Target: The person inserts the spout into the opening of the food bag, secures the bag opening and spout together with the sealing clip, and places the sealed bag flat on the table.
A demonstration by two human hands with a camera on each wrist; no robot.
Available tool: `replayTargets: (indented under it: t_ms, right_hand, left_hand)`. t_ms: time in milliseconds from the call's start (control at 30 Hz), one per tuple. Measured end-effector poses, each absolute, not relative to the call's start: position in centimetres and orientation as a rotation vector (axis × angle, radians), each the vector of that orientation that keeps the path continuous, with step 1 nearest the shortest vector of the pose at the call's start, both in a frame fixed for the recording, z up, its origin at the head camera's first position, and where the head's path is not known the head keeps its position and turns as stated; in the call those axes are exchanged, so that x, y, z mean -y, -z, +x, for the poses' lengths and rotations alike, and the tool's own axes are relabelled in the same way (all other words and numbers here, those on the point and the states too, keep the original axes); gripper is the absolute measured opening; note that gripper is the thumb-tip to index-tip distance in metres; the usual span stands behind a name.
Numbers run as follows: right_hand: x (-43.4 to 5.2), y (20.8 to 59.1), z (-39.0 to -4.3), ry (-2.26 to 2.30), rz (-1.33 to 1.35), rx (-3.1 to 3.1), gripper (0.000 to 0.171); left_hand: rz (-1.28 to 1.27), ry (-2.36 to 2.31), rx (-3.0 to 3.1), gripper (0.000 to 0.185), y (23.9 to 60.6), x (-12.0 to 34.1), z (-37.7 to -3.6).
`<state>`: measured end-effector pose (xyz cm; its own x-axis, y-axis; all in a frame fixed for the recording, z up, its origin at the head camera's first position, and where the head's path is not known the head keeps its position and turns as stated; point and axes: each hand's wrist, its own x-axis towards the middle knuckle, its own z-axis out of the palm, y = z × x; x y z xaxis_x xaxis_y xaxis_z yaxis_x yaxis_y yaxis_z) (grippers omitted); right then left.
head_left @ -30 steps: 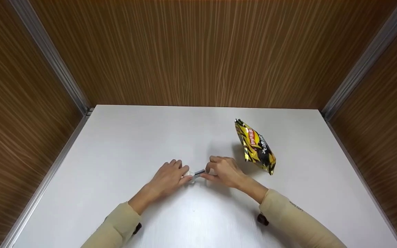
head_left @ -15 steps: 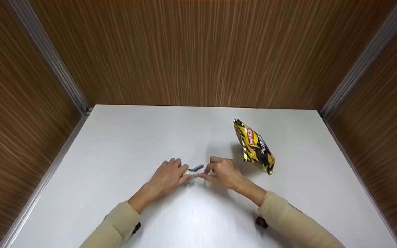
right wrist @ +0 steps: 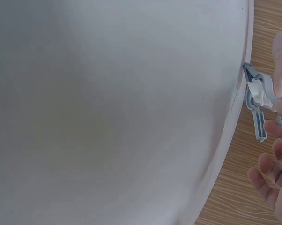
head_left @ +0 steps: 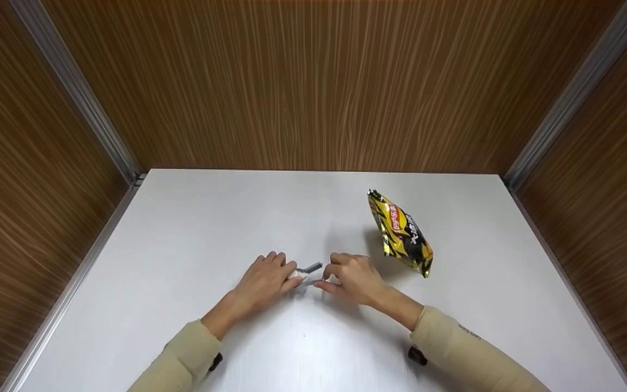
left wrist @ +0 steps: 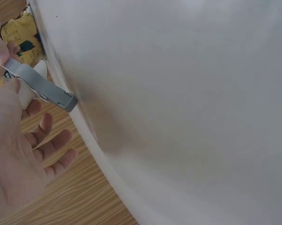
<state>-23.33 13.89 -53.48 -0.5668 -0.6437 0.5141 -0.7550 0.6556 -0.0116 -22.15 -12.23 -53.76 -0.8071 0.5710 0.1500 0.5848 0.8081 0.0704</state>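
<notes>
Between my hands is a grey-blue bag-sealing clip (head_left: pixel 312 268) with a white, spout-like part (right wrist: pixel 259 92). Its two arms stand apart, hinged at one end, as the right wrist view shows. My left hand (head_left: pixel 268 281) pinches the clip at its left side, around the white part, with thumb and index finger. My right hand (head_left: pixel 355 278) pinches the end of the nearer arm between thumb and fingertip. In the left wrist view, the other fingers of the left hand (left wrist: pixel 19 150) are loosely curled below the clip (left wrist: pixel 47 89). The fingertips partly hide the white part.
A yellow and black bag of chips (head_left: pixel 400 233) lies tilted on the white table (head_left: pixel 226 218), beyond and to the right of my right hand. Wood-grain panels (head_left: pixel 313 87) stand behind the table and along both sides.
The clip's arms have swung apart; one second ago they lay close together. My right hand has shifted slightly towards me with the nearer arm. The left hand has hardly moved.
</notes>
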Motion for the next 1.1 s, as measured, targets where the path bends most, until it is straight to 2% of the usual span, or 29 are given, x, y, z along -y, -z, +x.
replayTargets:
  t_ms: [1100]
  right_hand:
    - [-14.2,53.9,-21.8,0.019,1.239,2.201,0.033]
  left_hand:
    - [-0.906,0.153,2.808,0.042,52.6,12.9,-22.2]
